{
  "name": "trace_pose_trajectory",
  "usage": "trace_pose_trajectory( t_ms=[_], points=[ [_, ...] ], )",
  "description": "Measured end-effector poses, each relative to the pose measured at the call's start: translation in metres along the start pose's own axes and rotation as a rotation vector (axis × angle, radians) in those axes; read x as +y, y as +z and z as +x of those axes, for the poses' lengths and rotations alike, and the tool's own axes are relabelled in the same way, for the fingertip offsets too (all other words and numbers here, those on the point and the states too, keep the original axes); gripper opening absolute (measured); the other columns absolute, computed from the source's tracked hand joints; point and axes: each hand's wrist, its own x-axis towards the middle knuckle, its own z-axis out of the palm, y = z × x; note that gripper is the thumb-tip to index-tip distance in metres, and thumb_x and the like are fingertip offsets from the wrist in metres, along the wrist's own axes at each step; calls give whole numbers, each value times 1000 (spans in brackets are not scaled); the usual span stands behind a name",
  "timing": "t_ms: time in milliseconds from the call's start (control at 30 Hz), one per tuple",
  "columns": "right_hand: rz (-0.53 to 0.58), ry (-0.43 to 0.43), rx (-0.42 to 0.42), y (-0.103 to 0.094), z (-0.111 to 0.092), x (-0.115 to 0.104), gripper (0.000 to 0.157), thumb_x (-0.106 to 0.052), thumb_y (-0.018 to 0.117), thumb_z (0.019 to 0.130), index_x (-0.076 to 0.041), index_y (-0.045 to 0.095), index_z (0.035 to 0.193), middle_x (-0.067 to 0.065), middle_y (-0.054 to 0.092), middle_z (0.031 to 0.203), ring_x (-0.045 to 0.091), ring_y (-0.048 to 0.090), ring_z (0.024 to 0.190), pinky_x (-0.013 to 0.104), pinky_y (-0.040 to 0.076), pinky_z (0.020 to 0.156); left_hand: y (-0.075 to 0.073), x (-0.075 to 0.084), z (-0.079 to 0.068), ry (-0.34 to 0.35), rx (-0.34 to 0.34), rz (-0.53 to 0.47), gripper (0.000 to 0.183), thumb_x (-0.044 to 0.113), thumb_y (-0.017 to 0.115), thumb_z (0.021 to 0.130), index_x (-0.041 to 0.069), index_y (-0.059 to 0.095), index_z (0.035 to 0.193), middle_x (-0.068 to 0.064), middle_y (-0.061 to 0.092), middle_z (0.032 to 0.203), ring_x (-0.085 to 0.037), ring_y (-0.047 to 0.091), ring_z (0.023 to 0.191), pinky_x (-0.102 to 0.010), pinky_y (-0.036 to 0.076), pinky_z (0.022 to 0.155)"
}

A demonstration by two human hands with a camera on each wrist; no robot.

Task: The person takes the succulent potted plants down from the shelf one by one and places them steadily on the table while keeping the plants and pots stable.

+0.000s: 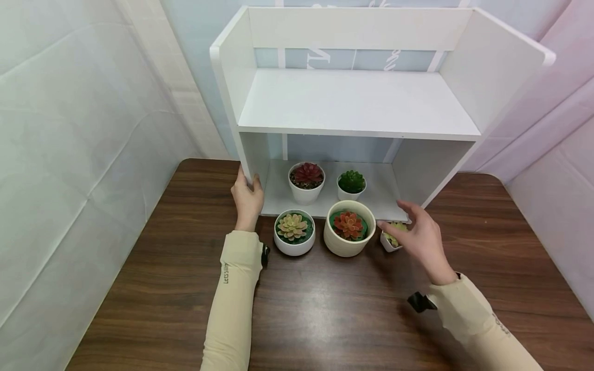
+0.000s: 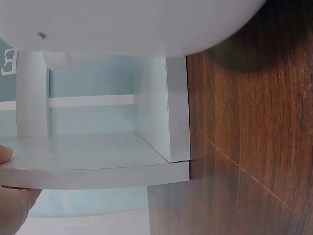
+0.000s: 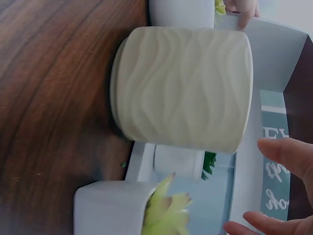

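Note:
At its lower left edge, the white shelf point(image 1: 357, 103) is gripped by my left hand point(image 1: 247, 201); in the left wrist view the thumb point(image 2: 5, 154) lies on one face of the side panel and the fingers on the other. My right hand point(image 1: 422, 239) hovers with thumb and fingers spread above a small white pot point(image 3: 110, 208) with a yellow-green succulent, holding nothing. Beside it stands a cream wavy-textured pot point(image 3: 183, 88) with a red-orange succulent point(image 1: 348, 225). A round white pot point(image 1: 294, 248) with a pale succulent is nearest my left forearm.
Inside the lower shelf stand a white pot point(image 1: 306, 195) with a dark red succulent and a smaller white pot point(image 1: 350, 195) with a green one. The brown wooden table point(image 1: 325, 319) lies underneath. White cloth point(image 1: 69, 129) hangs at the left, pinkish cloth point(image 1: 552, 103) at the right.

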Motion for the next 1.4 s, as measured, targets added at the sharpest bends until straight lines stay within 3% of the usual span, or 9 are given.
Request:
trace_pose_trajectory(
  t_ms=[233, 633, 1067, 1400],
  points=[
    [59, -15, -33, 4, 7, -12, 74, -42, 74, 81, -2, 48, 138, 19, 49, 142, 44, 46, 127, 57, 40, 99, 0, 1, 0, 4, -1, -8, 46, 1, 49, 96, 5, 44, 142, -21, 57, 132, -36, 55, 121, -51, 47, 96],
    [108, -68, -56, 15, 12, -34, 68, -39, 73, 83, -1, 51, 135, 20, 52, 138, 42, 49, 125, 52, 42, 99, 1, 2, 0, 9, -3, -4, 47, 1, 49, 96, 5, 43, 143, -22, 56, 132, -36, 55, 121, -50, 48, 95],
    [191, -71, -135, 36, 21, -58, 71, -37, 74, 83, -3, 46, 139, 18, 50, 140, 37, 45, 130, 49, 38, 106, -1, 0, -1, 11, 0, -2, 46, 0, 49, 96, 4, 44, 141, -22, 57, 132, -36, 55, 121, -50, 48, 94],
    [187, -66, -166, 49, 33, -81, 71, -36, 75, 82, -6, 46, 140, 15, 50, 141, 34, 46, 130, 46, 40, 104, -1, 0, -1, 3, -2, -16, 46, 1, 50, 96, 6, 45, 141, -20, 57, 132, -35, 56, 121, -50, 48, 94]
  ],
)
